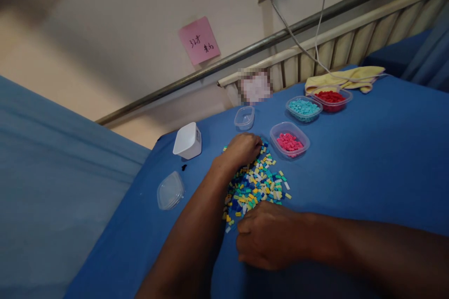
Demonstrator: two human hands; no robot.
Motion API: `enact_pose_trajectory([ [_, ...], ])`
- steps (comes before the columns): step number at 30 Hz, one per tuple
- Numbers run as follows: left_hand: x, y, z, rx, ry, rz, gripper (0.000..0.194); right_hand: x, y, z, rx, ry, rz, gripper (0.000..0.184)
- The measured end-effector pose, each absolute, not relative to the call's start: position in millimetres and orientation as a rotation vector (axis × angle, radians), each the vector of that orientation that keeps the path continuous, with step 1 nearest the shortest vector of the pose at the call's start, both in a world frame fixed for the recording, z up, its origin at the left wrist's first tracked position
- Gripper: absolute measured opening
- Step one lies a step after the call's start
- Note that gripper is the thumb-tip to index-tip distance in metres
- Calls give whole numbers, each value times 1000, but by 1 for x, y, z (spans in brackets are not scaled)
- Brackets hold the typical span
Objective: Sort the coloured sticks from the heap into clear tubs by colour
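Observation:
A loose pile of small bricks [257,184] in yellow, white, teal and blue lies on the blue cloth. My left hand [245,147] reaches over to the far edge of the pile, its fingers curled down among the bricks; whatever they pinch is hidden. At the near edge, my right hand [266,236] rests with its fingers folded in, and I cannot see what is in them. Just beyond the pile to the right stands a clear tub of pink bricks [289,142]. Farther back are a tub of light-blue bricks [303,107] and a tub of red bricks [330,98].
An empty clear tub [244,119] and a white box [187,141] stand behind the pile. Clear lids [170,191] lie to the left. A yellow cloth [343,79] sits by the rail, with a white cable [298,44] across it. A blue curtain [63,187] hangs at left.

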State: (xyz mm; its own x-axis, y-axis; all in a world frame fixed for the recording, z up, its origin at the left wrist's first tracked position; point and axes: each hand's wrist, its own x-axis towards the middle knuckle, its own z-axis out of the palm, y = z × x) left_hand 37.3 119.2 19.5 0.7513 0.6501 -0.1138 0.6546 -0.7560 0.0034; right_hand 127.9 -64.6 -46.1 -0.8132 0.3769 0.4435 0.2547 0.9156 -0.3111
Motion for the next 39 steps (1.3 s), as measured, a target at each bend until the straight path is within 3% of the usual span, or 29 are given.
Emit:
enact_pose_trajectory([
  [9,22,125,13,2093,1036,449,31,128,-63,-42,-449,-2578,308,28],
  [17,63,120,26,2017,902,541,28,127,-64,-43,-443,-2563,304,26],
  [22,39,131,39,2055,1127,697,25,129,-64,-40,-448,-2590,329,25],
  [29,-29,134,38,2431,1589,253,23,130,-64,-40,-437,-2584,313,26],
  [39,-29,128,21,2736,1451,-197,37,131,-65,-40,-430,-2575,375,26],
])
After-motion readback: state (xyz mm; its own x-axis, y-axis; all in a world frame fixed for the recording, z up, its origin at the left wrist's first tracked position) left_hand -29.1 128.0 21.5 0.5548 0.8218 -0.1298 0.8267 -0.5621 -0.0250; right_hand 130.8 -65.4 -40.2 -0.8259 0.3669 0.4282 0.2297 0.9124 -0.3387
